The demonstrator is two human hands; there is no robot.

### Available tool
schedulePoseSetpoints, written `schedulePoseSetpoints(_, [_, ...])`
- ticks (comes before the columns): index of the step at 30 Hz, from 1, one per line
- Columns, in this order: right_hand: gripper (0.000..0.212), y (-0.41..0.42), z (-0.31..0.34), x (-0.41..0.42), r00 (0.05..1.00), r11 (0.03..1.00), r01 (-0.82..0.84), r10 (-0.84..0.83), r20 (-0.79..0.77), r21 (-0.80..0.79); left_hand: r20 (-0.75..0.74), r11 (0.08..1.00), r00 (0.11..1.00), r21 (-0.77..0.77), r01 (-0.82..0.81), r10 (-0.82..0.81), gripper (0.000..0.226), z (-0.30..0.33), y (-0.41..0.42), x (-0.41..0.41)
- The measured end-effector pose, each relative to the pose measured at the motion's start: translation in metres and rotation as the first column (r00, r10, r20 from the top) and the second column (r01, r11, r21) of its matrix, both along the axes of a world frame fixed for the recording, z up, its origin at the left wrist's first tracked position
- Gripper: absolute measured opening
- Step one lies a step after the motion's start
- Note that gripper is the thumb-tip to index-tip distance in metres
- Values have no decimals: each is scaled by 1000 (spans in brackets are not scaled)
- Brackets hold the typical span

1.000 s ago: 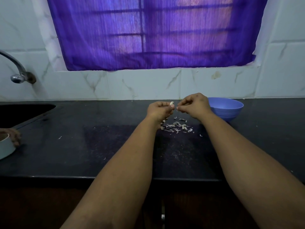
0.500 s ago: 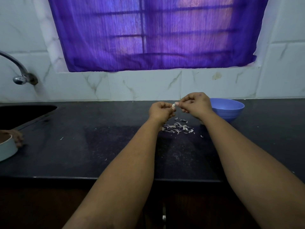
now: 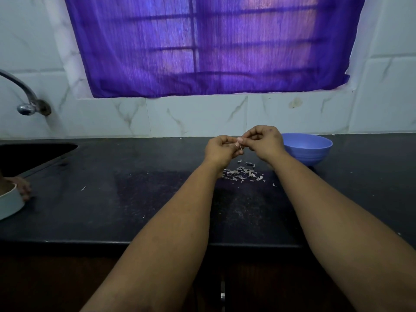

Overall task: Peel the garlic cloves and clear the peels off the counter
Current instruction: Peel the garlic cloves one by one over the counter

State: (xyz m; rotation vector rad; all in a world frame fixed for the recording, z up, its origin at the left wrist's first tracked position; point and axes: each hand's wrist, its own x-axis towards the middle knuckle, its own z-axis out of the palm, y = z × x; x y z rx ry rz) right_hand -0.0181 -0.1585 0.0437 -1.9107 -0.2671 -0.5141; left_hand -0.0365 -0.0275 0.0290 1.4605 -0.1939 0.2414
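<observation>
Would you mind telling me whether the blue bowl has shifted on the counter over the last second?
No. The bowl sits at the same spot under the curtain's right corner, close to the wall.

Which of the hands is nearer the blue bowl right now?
Right. The right hand sits just left of the blue bowl, almost at its rim. The left hand is farther left, beyond the right hand, pinching the garlic clove between them.

Both forearms reach forward over the dark worktop (image 3: 112, 210). The left hand (image 3: 219, 150) and right hand (image 3: 264, 140) meet fingertip to fingertip, pinching a small garlic clove (image 3: 239, 140) with a thin strip of skin hanging from it. Below them lies a scatter of pale peels (image 3: 244, 173). A blue bowl (image 3: 308, 149) stands just beside the right hand.
</observation>
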Motion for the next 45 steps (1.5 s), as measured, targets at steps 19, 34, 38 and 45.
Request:
schedulePoseSetpoints(19, [14,2,-5,8,992,989,-127,126,-15,-80,-9,999,1000,25,-28,28,18,1,-1,0])
schedulePoseSetpoints(34, [12,9,-2,3,998,956,-15,30,50,-293,-64,1000,998,-26,2,-4,10,3,-7,4])
schedulePoseSetpoints(38, [20,10,-2,4,996,971,1,19,82,-237,-71,986,996,-158,49,-60,14,5,-7,2])
schedulePoseSetpoints(45, [29,8,0,2,989,973,64,-32,143,-223,-96,962,995,-274,11,-38,15,8,-4,4])
